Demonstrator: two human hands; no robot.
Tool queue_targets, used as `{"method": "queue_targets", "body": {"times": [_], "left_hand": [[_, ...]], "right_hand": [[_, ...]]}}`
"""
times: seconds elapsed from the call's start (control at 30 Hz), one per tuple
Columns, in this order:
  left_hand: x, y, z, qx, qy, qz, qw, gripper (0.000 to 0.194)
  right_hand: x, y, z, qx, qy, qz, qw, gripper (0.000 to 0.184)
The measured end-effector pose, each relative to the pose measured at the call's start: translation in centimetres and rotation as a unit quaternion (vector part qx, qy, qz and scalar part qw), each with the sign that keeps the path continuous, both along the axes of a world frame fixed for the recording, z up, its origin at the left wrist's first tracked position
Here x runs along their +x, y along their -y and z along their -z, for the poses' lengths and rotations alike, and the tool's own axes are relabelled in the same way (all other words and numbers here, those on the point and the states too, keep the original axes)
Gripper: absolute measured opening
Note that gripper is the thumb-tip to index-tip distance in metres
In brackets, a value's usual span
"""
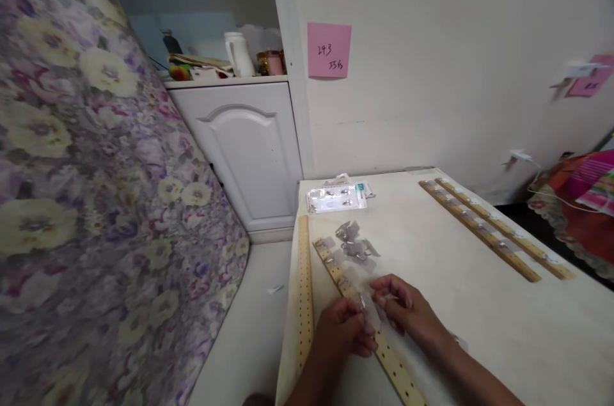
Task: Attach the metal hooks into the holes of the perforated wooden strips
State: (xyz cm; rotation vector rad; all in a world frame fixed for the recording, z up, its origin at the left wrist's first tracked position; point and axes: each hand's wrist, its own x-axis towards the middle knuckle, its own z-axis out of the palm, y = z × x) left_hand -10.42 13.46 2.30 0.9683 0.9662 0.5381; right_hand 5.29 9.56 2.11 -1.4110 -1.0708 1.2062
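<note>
My left hand (341,327) is closed in a pinch on a small clear plastic piece (371,315) with a shiny metal part, over a perforated wooden strip (396,369). From the right, my right hand (405,307) has its curled fingers at the plastic's other edge. Toward its far end the strip carries several similar clear pieces (328,259) with metal bits. Just beyond my hands lies a loose pile of small clear packets (357,249) with metal parts. Exactly how the held piece meets the strip is hidden by my fingers.
Another perforated strip (304,291) lies along the left edge of the white table (480,329). Two strips with clear pieces (480,227) lie at the right. Blister packaging (336,198) is at the back. A floral curtain (110,201) hangs left; a white cabinet (244,156) stands behind.
</note>
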Motion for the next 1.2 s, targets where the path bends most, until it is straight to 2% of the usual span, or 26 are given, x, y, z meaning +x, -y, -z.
{"method": "queue_targets", "body": {"times": [0.13, 0.23, 0.33, 0.53, 0.67, 0.93, 1.2], "left_hand": [[0.0, -0.1, 0.2, -0.015, 0.001, -0.024, 1.0, 0.035], [0.1, 0.0, 0.3, -0.014, -0.008, -0.015, 1.0, 0.035], [-0.1, 0.1, 0.2, 0.019, -0.028, 0.001, 0.999, 0.031], [-0.7, 0.0, 0.6, 0.099, -0.053, -0.009, 0.994, 0.019], [-0.8, 0.2, 1.1, 0.093, -0.06, 0.002, 0.994, 0.019], [-0.5, 1.0, 1.2, 0.092, -0.093, 0.058, 0.99, 0.022], [-0.8, 1.1, 1.0, 0.149, -0.187, 0.08, 0.968, 0.022]], "right_hand": [[-0.9, 0.8, 0.2, -0.024, 0.01, -0.044, 0.999, 0.022], [-1.5, 0.8, 0.5, -0.027, -0.008, -0.058, 0.998, 0.025], [-1.6, 0.5, 0.9, -0.041, -0.027, -0.069, 0.996, 0.028], [-1.1, 0.4, 1.3, -0.1, -0.071, -0.112, 0.986, 0.031], [-0.8, 0.3, 1.6, -0.064, -0.038, -0.097, 0.992, 0.034], [0.0, -1.0, 2.0, 0.04, 0.117, -0.022, 0.992, 0.025], [-0.7, -2.0, 3.1, -0.024, 0.069, -0.039, 0.997, 0.023]]}}
